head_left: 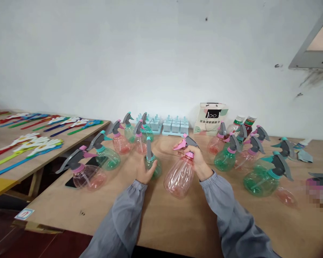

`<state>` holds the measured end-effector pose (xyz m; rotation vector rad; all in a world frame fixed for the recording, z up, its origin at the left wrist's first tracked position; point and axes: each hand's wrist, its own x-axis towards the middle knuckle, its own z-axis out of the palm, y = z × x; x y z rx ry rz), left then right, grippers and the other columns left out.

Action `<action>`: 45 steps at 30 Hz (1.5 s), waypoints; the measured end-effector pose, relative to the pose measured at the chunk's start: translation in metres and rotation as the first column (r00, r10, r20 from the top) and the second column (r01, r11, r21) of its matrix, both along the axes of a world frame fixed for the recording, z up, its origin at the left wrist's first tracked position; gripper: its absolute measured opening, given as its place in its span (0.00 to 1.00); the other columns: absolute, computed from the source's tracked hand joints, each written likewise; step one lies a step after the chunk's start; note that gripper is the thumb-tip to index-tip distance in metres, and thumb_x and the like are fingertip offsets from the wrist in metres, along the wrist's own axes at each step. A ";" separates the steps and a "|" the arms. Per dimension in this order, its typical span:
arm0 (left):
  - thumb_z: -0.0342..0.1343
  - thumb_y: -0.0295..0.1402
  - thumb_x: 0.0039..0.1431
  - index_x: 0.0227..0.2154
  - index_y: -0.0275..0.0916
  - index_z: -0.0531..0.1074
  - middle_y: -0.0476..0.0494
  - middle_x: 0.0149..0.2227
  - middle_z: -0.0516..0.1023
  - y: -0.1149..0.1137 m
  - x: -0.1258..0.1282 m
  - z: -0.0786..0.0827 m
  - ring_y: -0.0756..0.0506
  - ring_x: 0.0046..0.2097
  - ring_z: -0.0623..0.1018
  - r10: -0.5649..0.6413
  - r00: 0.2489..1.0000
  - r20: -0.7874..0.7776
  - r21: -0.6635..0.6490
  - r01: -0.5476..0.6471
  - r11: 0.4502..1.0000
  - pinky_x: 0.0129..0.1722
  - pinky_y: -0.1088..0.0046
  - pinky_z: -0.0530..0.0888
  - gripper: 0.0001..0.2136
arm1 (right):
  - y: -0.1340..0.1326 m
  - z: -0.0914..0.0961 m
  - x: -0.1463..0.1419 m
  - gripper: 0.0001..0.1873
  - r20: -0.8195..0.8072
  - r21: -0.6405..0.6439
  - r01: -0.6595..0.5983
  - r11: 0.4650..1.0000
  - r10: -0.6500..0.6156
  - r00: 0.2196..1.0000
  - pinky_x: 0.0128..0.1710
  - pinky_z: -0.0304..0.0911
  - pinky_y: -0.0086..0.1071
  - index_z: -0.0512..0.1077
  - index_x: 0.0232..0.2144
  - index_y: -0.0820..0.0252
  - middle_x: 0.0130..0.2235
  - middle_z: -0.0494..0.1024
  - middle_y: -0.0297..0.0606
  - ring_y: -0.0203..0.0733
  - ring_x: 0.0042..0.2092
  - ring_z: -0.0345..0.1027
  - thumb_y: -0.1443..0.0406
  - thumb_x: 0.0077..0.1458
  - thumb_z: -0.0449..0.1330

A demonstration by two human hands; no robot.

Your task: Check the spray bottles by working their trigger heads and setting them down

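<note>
My right hand [200, 163] is closed round the neck of a clear pink spray bottle [179, 177], whose grey and pink trigger head [187, 142] points left. The bottle tilts, its base toward me. My left hand [146, 172] wraps round a green spray bottle [157, 167] with a grey head; its fingers are partly hidden behind the bottle. Left of this hand stand more spray bottles, among them a pink one [82, 175] and a green one [109, 158]. Further green [261, 181] and pink spray bottles [246, 159] stand to the right of my right hand.
Pale blue ice-pop moulds [174, 126] and a printed paper bag [210, 120] stand by the wall. Two jars [249, 123] are beside the bag. A dark flat object [70, 182] lies under the left bottles. Colourful flower-ended strips [40, 145] cover another table on the left.
</note>
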<state>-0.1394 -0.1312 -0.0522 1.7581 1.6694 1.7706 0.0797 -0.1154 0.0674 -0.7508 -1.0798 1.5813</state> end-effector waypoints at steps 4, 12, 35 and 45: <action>0.57 0.46 0.57 0.45 0.41 0.71 0.41 0.39 0.80 0.001 -0.001 -0.001 0.40 0.43 0.80 -0.021 1.000 0.013 0.006 0.021 1.000 0.49 0.56 0.77 0.18 | 0.005 -0.005 -0.001 0.14 -0.013 -0.082 0.000 0.997 -0.001 1.000 0.25 0.67 0.28 0.72 0.29 0.55 0.28 0.80 0.35 0.45 0.35 0.78 0.65 0.31 0.60; 0.56 0.46 0.57 0.45 0.41 0.72 0.42 0.37 0.79 0.000 0.000 0.002 0.41 0.41 0.80 -0.011 1.000 -0.004 0.000 0.011 1.000 0.48 0.57 0.77 0.18 | 0.011 -0.005 0.001 0.15 -0.193 -0.047 -0.026 0.999 0.017 0.981 0.32 0.73 0.39 0.68 0.27 0.54 0.27 0.78 0.36 0.48 0.34 0.76 0.65 0.27 0.55; 0.60 0.46 0.57 0.52 0.41 0.70 0.40 0.42 0.80 0.007 -0.004 -0.007 0.38 0.50 0.79 -0.067 0.997 0.027 0.065 0.065 0.996 0.53 0.58 0.76 0.23 | 0.003 -0.007 -0.005 0.14 -0.214 -0.090 0.167 0.982 -0.183 0.960 0.23 0.61 0.23 0.72 0.26 0.56 0.21 0.76 0.28 0.32 0.23 0.66 0.67 0.28 0.57; 0.60 0.47 0.56 0.47 0.40 0.71 0.40 0.41 0.80 0.007 -0.005 -0.007 0.40 0.48 0.80 -0.055 0.998 0.020 0.054 0.054 0.997 0.54 0.58 0.74 0.20 | -0.002 -0.005 -0.003 0.11 0.009 -0.107 0.136 0.985 -0.136 0.991 0.23 0.64 0.26 0.73 0.25 0.56 0.27 0.80 0.32 0.37 0.27 0.70 0.64 0.31 0.60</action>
